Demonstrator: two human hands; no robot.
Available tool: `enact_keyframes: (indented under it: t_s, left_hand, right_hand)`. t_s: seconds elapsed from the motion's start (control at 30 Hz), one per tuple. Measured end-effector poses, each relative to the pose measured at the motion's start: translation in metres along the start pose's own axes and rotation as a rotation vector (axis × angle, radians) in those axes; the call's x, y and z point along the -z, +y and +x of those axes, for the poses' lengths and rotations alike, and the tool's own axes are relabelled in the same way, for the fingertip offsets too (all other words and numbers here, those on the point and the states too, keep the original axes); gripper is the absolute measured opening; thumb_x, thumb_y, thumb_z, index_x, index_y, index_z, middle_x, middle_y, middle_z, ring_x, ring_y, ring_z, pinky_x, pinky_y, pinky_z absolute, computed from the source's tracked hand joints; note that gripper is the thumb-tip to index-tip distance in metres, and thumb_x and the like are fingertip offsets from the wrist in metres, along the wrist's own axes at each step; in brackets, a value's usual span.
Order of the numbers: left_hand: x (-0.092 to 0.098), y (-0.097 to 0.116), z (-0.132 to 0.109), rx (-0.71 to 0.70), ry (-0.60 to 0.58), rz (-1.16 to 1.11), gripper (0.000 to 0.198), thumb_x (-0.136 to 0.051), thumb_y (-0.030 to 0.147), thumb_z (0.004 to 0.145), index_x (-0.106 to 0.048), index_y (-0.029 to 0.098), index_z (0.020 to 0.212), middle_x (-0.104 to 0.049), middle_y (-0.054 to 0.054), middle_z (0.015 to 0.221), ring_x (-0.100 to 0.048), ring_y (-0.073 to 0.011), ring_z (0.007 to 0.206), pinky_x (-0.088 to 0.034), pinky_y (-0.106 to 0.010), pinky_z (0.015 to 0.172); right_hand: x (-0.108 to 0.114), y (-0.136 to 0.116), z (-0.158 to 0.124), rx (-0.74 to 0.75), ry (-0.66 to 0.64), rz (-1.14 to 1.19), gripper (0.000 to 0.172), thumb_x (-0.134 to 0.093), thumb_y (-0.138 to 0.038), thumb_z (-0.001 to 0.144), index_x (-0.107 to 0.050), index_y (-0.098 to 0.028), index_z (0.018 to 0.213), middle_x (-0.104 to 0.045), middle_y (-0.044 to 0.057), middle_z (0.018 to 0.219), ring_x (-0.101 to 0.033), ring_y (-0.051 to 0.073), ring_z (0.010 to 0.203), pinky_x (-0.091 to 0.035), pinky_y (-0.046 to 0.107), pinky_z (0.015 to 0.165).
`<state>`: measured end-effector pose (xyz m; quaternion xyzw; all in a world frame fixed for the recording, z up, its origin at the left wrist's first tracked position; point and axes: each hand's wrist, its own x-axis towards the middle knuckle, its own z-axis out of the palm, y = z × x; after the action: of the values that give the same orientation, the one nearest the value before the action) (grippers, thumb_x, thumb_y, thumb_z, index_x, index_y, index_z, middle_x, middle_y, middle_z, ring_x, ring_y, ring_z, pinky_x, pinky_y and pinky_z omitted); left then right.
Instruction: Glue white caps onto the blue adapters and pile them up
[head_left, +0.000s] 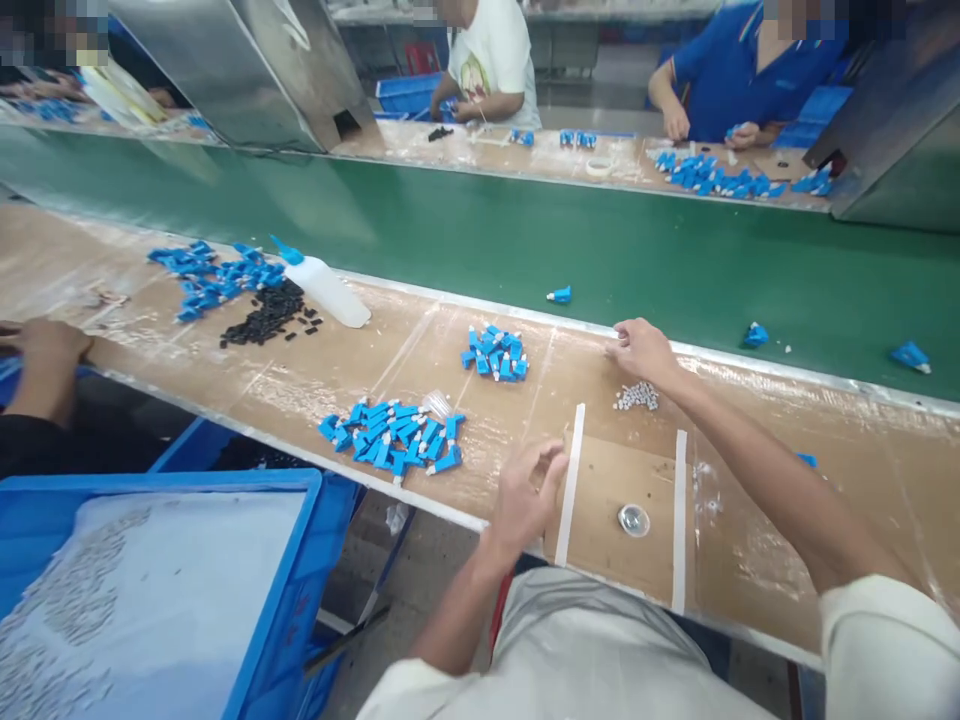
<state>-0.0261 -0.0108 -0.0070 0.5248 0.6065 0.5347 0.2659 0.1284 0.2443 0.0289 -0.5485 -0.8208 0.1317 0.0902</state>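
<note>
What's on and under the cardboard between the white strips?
A shiny round thing sits on the cardboard, between the white strips. The cardboard covers whatever is underneath, so that can't be seen.

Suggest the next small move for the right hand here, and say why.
Probably draw the right hand back slightly and pick up one of the small pale pieces: they lie close by, on its near side, and I can make out nothing held in that hand, though its grip is partly hidden.

The parts (495, 356) are blue, the belt (465, 235) green (beads (637, 397) seemingly grey).
</note>
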Motion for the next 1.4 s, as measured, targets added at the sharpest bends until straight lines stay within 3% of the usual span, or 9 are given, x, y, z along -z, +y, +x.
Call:
enact_keyframes:
  t_s: [0.1,0.23,0.4,0.6,0.8,1.03,1.23,1.33,1.4]
  left_hand:
    - [-0.004,-0.016,-0.028,0.03,0.075,-0.016,0.022,-0.058,0.036,0.098,-0.074,0.02,0.1,-0.076,-0.01,0.093,-0.072,-0.0229,0.089,-0.057,-0.036,0.08]
    - [-0.009,-0.038,-0.047,0.017,0.1,0.008,0.02,-0.057,0.036,0.098,-0.074,0.025,0.098,-0.076,-0.009,0.088,-0.072,-0.025,0.084,-0.058,-0.039,0.077]
    - [-0.003,-0.043,-0.051,-0.029,0.079,-0.002,0.018,-0.058,0.029,0.098,-0.074,0.027,0.103,-0.077,-0.008,0.091,-0.073,-0.0242,0.084,-0.06,-0.038,0.074]
    - [0.002,-0.036,-0.051,0.101,0.096,-0.045,0.025,-0.061,0.04,0.097,-0.078,0.021,0.095,-0.076,-0.008,0.083,-0.072,-0.02,0.074,-0.06,-0.031,0.07]
    - [0.003,-0.039,-0.053,0.28,0.085,-0.022,0.039,-0.066,0.055,0.09,-0.079,0.019,0.09,-0.075,-0.007,0.078,-0.072,-0.02,0.07,-0.06,-0.031,0.071]
    - [0.008,-0.034,-0.054,0.377,0.117,0.065,0.038,-0.066,0.054,0.088,-0.076,0.018,0.096,-0.077,-0.006,0.078,-0.073,-0.0204,0.071,-0.06,-0.032,0.073]
    - [0.006,-0.026,-0.051,0.407,0.129,0.075,0.039,-0.067,0.055,0.084,-0.074,0.018,0.093,-0.076,-0.005,0.075,-0.072,-0.0194,0.068,-0.06,-0.031,0.07]
    - [0.005,-0.021,-0.047,0.425,0.139,0.064,0.039,-0.068,0.055,0.082,-0.074,0.018,0.093,-0.075,-0.004,0.074,-0.071,-0.019,0.067,-0.06,-0.031,0.071]
    - [0.005,-0.019,-0.045,0.436,0.139,0.055,0.04,-0.069,0.056,0.081,-0.074,0.018,0.093,-0.075,-0.004,0.074,-0.071,-0.0191,0.068,-0.061,-0.032,0.072]
  right_hand:
    - [-0.012,-0.034,0.062,0.05,0.003,-0.059,0.05,-0.057,-0.025,0.095,-0.055,-0.005,0.141,-0.055,0.026,0.139,-0.057,0.033,0.122,-0.046,0.042,0.1]
    - [-0.028,-0.068,0.107,0.089,-0.032,-0.102,0.046,-0.052,-0.033,0.101,-0.054,-0.013,0.142,-0.051,0.022,0.143,-0.05,0.03,0.124,-0.043,0.04,0.101]
    - [-0.036,-0.049,0.117,0.015,-0.028,-0.176,0.038,-0.046,-0.026,0.102,-0.059,-0.01,0.135,-0.047,0.022,0.147,-0.04,0.03,0.13,-0.036,0.04,0.105]
    - [0.006,0.065,0.056,-0.237,0.045,-0.301,0.035,-0.049,-0.025,0.099,-0.065,-0.011,0.126,-0.04,0.025,0.151,-0.031,0.039,0.138,-0.027,0.053,0.109]
    - [0.04,0.161,-0.007,-0.537,0.111,-0.305,0.042,-0.043,-0.041,0.102,-0.067,-0.016,0.125,-0.052,0.026,0.132,-0.05,0.039,0.114,-0.041,0.05,0.089]
    - [0.048,0.2,-0.037,-0.39,0.052,-0.187,0.038,-0.052,-0.033,0.096,-0.071,-0.013,0.122,-0.07,0.018,0.11,-0.054,0.034,0.112,-0.04,0.041,0.094]
    - [0.072,0.226,-0.132,-0.243,-0.135,-0.077,0.027,-0.071,-0.03,0.082,-0.08,-0.021,0.106,-0.074,0.01,0.095,-0.065,0.025,0.084,-0.047,0.034,0.076]
    - [0.086,0.242,-0.166,-0.218,-0.287,0.059,0.041,-0.081,-0.029,0.072,-0.079,-0.024,0.112,-0.075,0.008,0.103,-0.068,0.026,0.086,-0.051,0.034,0.074]
    - [0.098,0.253,-0.164,-0.292,-0.249,0.132,0.048,-0.082,-0.029,0.071,-0.076,-0.024,0.117,-0.074,0.009,0.111,-0.069,0.028,0.093,-0.053,0.035,0.077]
